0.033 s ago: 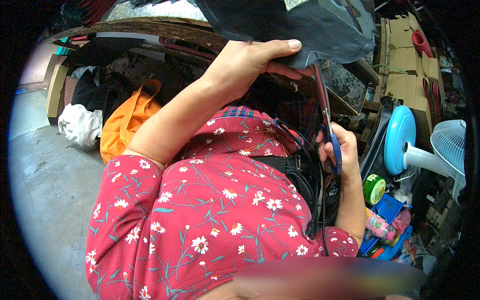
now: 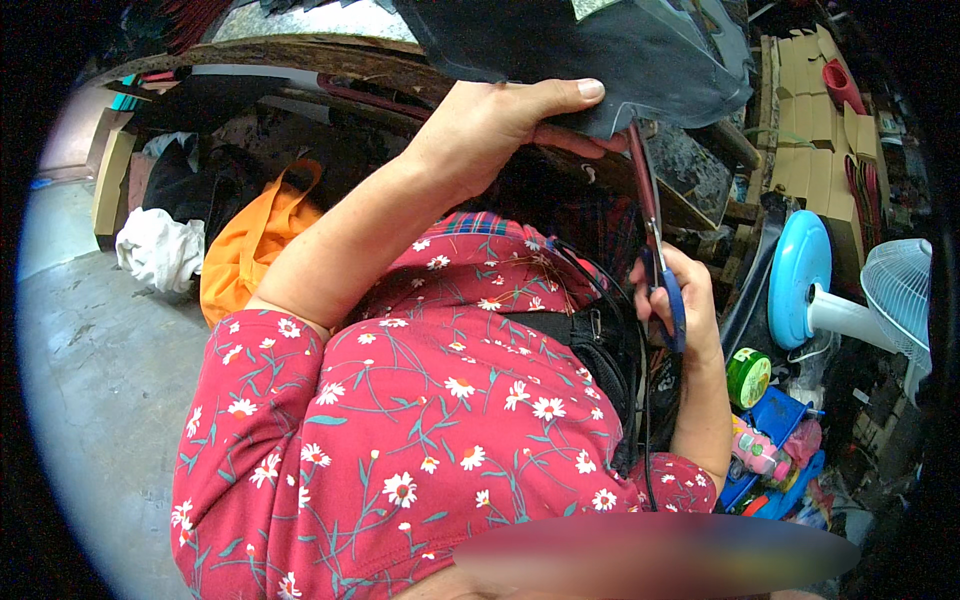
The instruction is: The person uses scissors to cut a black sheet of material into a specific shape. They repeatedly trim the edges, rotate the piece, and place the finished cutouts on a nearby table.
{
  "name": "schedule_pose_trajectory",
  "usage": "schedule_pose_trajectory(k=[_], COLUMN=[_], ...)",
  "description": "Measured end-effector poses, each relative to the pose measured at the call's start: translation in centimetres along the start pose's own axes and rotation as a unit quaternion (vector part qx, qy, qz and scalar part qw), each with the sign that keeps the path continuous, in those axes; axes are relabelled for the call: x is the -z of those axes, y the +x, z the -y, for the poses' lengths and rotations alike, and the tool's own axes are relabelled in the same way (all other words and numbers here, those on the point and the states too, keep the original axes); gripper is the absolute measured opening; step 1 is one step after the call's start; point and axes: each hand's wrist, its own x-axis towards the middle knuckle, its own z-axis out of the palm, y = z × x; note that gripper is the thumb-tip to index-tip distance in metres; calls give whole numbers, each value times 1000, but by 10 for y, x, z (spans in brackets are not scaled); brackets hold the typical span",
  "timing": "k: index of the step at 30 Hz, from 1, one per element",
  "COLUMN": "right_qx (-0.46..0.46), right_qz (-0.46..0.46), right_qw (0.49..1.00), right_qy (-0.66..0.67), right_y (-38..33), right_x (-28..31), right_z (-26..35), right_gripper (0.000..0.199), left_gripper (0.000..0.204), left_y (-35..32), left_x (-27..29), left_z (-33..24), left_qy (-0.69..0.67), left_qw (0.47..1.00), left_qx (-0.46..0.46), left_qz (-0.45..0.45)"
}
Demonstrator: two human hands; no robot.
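Note:
My left hand (image 2: 500,125) is closed on the near edge of a thin black sheet (image 2: 560,60), thumb on top and fingers underneath. The sheet looks like plastic or leatherette and sags at its right side. In my right hand (image 2: 685,285) is a pair of scissors (image 2: 652,225) with blue handles, my fingers through the loops. Its long blades point up and away, the tips touching or very near the sheet's edge, just right of my left fingertips. Whether the tips are in the material I cannot tell.
A worn wooden bench edge (image 2: 330,55) runs behind the sheet. To the left are an orange bag (image 2: 250,250) and a white cloth (image 2: 160,250) on the floor. At right stand a blue-and-white fan (image 2: 800,280), a green round tin (image 2: 748,378) and stacked cardboard pieces (image 2: 800,120).

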Motion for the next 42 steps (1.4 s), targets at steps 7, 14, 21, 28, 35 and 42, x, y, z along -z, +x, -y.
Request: schedule_pose_trajectory(k=[7, 14, 21, 28, 35, 42], right_qx=[-37, -61, -32, -52, 115, 147], right_qz=[-9, 28, 1, -34, -231, -252], right_qw=[998, 997, 999, 991, 963, 951], right_qy=[-51, 25, -23, -118, 77, 100], right_y=[-2, -2, -1, 1, 29, 49], right_x=[2, 5, 3, 9, 50, 69], right_z=[6, 9, 7, 2, -13, -33], right_gripper=[13, 17, 17, 15, 42, 51], left_gripper=[37, 39, 41, 40, 28, 18], left_y=[-10, -4, -4, -8, -21, 1], left_x=[-5, -6, -4, 3, 31, 51], left_z=[-7, -9, -6, -7, -35, -83], left_qy=[144, 8, 14, 64, 495, 631], left_qw=[986, 1000, 1000, 997, 823, 562], left_qx=[-75, 0, -8, -4, -279, -533], left_qz=[-38, -19, -25, -50, 23, -33])
